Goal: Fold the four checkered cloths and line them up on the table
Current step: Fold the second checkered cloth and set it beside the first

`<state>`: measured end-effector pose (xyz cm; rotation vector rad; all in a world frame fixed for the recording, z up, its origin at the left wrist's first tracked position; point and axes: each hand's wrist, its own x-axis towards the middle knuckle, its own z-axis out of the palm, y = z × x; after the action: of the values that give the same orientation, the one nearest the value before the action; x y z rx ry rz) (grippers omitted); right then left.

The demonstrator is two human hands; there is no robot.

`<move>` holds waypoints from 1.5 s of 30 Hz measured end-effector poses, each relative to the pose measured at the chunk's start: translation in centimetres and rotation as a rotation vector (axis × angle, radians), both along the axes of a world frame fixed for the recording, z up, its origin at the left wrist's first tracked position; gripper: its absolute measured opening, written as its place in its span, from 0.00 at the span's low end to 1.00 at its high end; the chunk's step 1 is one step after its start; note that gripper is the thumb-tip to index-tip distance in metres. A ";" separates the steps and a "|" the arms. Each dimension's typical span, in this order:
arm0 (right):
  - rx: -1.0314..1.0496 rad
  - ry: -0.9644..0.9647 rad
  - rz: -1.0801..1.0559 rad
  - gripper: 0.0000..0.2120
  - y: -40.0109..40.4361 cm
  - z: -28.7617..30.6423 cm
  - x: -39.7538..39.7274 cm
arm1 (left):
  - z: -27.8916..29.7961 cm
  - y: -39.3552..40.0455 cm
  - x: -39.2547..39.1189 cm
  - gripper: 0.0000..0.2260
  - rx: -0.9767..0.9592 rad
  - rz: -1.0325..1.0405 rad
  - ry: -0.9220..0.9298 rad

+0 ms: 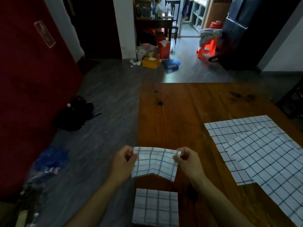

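- The left hand (122,161) was seen with its grip closed on the upper left corner of a folded checkered cloth (155,163), the corner pinched between thumb and curled fingers.
- The right hand (188,161) was seen with its grip closed in the same way on the upper right corner of that cloth, the thumb laid over the front of the fabric.
- The held cloth was stretched between the two hands above the near left corner of the wooden bench (177,115), its long axis running left to right and its top edge nearly level.
- The lower edge of the held cloth hung free, raised to a shallow peak at the middle where a crease ran down the fabric.
- A second folded cloth (155,208) was laid flat on the bench just below the held one, at the bench's near left edge, its sides roughly square to that edge.
- The unfolded cloths (262,153) were spread flat on the right part of the bench, overlapping one another and well apart from the hands; how many lay there could not be told.
- Beyond the bench, a red plastic stool (207,48) was seen on the dark floor (105,89).
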<state>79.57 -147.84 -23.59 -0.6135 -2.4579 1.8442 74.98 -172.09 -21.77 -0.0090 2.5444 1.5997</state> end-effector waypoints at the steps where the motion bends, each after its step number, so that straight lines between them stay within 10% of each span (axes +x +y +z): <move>1: -0.014 -0.012 -0.011 0.05 0.1 -0.2 -0.5 | -0.4 0.1 -0.8 0.10 -0.003 -0.013 -0.006; 22: 0.306 -0.323 0.009 0.20 -0.7 -9.4 -4.5 | -10.1 -0.3 -9.5 0.09 -0.171 -0.125 -0.305; 31: 0.784 -0.180 0.416 0.31 -3.4 -10.1 -4.5 | -11.4 0.5 -8.5 0.29 -0.782 -0.704 0.357; 45: 0.836 -0.221 0.496 0.36 -1.5 -11.2 -3.1 | -12.8 -0.3 -8.5 0.30 -0.990 -0.825 0.174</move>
<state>76.51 -149.38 -34.80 -0.1601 -3.3623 0.6312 66.53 -172.40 -34.60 0.9387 2.5988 0.0219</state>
